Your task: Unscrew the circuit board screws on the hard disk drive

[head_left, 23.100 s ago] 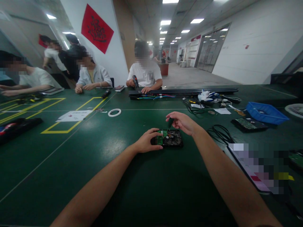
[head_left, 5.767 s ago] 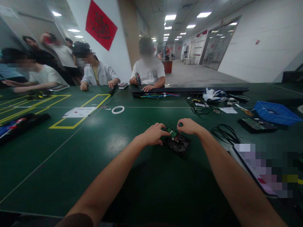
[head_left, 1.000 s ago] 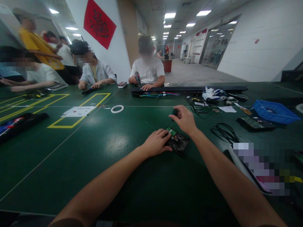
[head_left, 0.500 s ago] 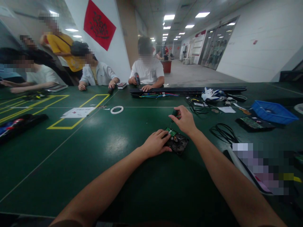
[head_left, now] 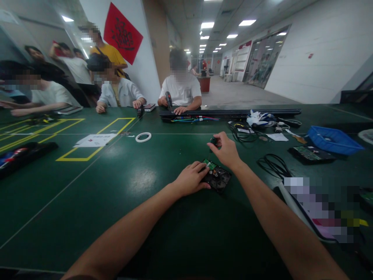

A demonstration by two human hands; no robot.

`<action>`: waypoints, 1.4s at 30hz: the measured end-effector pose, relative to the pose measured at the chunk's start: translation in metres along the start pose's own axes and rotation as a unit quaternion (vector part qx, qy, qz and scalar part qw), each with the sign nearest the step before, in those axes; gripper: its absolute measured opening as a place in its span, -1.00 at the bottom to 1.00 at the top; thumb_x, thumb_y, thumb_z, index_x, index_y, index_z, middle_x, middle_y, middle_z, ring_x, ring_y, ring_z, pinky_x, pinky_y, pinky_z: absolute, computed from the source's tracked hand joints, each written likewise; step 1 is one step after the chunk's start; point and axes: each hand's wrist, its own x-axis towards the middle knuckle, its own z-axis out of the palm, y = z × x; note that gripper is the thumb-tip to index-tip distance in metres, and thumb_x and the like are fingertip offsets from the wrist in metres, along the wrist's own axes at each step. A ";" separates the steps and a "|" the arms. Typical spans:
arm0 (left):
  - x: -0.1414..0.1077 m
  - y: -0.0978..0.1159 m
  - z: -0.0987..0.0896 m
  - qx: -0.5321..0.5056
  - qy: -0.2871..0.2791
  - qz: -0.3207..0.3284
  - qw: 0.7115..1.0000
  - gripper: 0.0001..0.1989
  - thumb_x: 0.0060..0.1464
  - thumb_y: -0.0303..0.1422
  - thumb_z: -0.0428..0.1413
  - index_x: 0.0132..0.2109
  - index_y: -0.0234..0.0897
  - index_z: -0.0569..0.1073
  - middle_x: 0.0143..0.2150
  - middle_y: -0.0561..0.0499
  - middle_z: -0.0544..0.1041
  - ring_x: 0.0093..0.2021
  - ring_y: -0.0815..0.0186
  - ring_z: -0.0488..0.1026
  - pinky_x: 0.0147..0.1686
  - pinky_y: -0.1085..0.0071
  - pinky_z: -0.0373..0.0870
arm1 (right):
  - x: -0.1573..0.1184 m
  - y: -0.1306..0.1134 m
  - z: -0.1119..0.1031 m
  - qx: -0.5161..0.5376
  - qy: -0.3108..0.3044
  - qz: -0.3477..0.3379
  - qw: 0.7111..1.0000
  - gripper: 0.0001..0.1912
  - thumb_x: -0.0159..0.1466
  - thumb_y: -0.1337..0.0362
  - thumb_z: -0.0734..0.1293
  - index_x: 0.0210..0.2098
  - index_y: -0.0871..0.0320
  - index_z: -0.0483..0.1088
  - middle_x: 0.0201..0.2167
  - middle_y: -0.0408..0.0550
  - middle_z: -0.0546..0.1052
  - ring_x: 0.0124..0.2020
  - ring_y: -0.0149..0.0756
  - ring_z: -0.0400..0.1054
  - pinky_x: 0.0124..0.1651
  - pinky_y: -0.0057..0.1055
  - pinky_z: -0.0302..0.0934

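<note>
Turned askew since earlier: black rectangular device (head_left: 220,180) with green circuit board (head_left: 210,164), mid-table — left hand (head_left: 192,179) clasping its nine-o'clock side, right hand (head_left: 226,149) pinching dark-green-handled screwdriver (head_left: 213,141) at twelve — green tabletop (head_left: 186,233) toward six.

The scene is lit from above by white ceiling panels (head_left: 207,25), whose glare is caught on the green tabletop (head_left: 96,194) left of centre; its near part is sunk in shadow, and the circuit-board device (head_left: 219,180) is dimly rendered. Shapes are stretched toward the edges, people (head_left: 51,93) at far left are blurred, and some heads (head_left: 99,64) and a flat object (head_left: 314,217) at right are masked by pixel blocks.
</note>
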 end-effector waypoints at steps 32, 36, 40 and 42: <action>-0.001 -0.002 0.005 0.003 0.011 0.001 1.000 -0.24 0.28 0.17 0.01 0.36 -0.31 0.31 0.31 -0.26 0.35 0.31 -0.10 0.26 0.22 0.01 0.37 | 0.002 0.001 0.001 -0.009 0.043 -0.060 0.997 -0.77 0.32 0.18 0.37 -0.06 0.07 0.37 -0.12 0.04 0.53 -0.17 -0.10 0.47 -0.15 -0.16 0.45; -0.001 -0.002 0.006 -0.003 0.012 0.001 1.000 -0.25 0.28 0.17 0.02 0.36 -0.29 0.30 0.32 -0.26 0.35 0.31 -0.08 0.25 0.22 0.01 0.36 | 0.002 -0.003 -0.002 -0.029 0.039 -0.075 0.996 -0.81 0.34 0.16 0.36 -0.09 0.07 0.38 -0.15 0.05 0.51 -0.17 -0.10 0.44 -0.15 -0.18 0.43; -0.001 -0.002 0.005 -0.006 0.016 0.004 1.000 -0.24 0.28 0.17 0.02 0.37 -0.31 0.30 0.31 -0.27 0.36 0.32 -0.08 0.25 0.25 0.01 0.34 | 0.003 -0.007 -0.006 -0.044 0.028 -0.089 0.995 -0.81 0.36 0.23 0.30 -0.04 0.08 0.39 -0.14 0.07 0.48 -0.15 -0.09 0.42 -0.08 -0.14 0.40; -0.001 -0.002 0.005 -0.006 0.016 0.005 1.000 -0.24 0.28 0.17 0.01 0.36 -0.32 0.30 0.31 -0.27 0.36 0.32 -0.07 0.25 0.25 0.02 0.34 | 0.003 -0.007 -0.006 -0.050 0.023 -0.088 0.995 -0.78 0.35 0.24 0.30 -0.02 0.08 0.39 -0.13 0.07 0.47 -0.15 -0.08 0.41 -0.06 -0.12 0.40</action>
